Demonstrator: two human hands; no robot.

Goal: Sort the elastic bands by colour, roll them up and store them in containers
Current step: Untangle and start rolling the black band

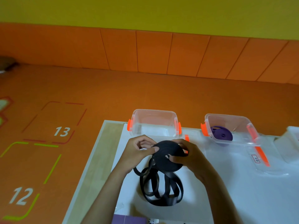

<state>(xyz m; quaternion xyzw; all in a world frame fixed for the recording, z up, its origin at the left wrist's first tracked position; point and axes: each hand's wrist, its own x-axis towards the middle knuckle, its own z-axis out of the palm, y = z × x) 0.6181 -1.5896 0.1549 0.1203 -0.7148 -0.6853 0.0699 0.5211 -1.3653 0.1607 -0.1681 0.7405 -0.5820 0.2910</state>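
A flat black roll of elastic band (pixel 168 151) is held above the white table top (pixel 242 191). My right hand (pixel 192 156) grips the roll from the right, thumb on its face. My left hand (pixel 137 151) pinches its left edge with thumb and fingers. The unrolled rest of the black band (pixel 160 189) lies in loose loops on the table just below the roll. Behind my hands stands a clear container (pixel 154 122) with orange clips and nothing visible inside. A second clear container (pixel 231 130) to the right holds a purple roll (pixel 222 135).
A clear lid with an orange clip (pixel 258 157) lies in front of the right container. A white box (pixel 291 143) sits at the right edge. A purple object (pixel 127 219) shows at the bottom edge. The orange floor with numbered squares lies left of the table.
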